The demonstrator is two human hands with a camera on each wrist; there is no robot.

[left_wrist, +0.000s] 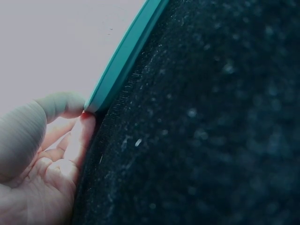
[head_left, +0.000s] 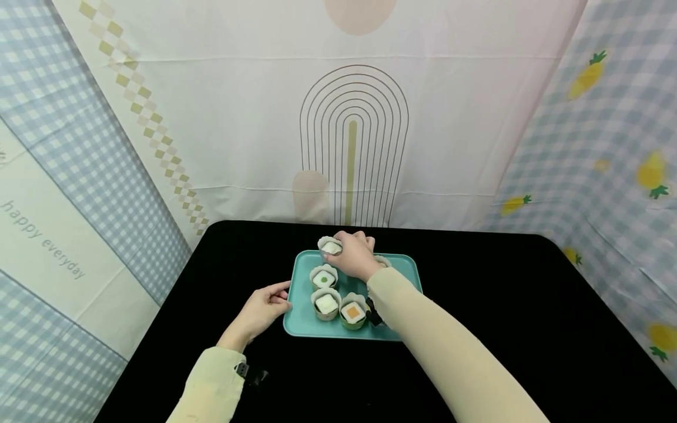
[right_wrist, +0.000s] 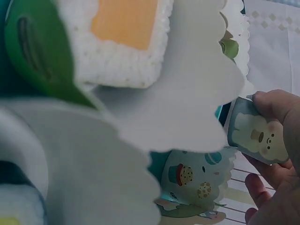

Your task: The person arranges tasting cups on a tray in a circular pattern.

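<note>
A teal tray [head_left: 298, 324] lies on the black table, bearing several scalloped paper cups with square rice pieces. My left hand [head_left: 259, 311] pinches the tray's left edge between thumb and finger; the left wrist view shows the tray rim [left_wrist: 117, 65] at the fingertips. At the tray's far left corner, my right hand [head_left: 355, 254] grips a paper cup [head_left: 329, 245] holding a white piece. That cup has a bear print [right_wrist: 258, 133] in the right wrist view. Nearer stand a green-dotted piece [head_left: 324, 279], a plain white one [head_left: 326, 304] and an orange-topped one [head_left: 352, 312].
Another cup [head_left: 383, 261] shows partly behind my right wrist, and my right forearm hides the tray's right front part. The black table [head_left: 476, 282] extends around the tray. A printed cloth [head_left: 243, 129] hangs behind the table, with checked cloths on both sides.
</note>
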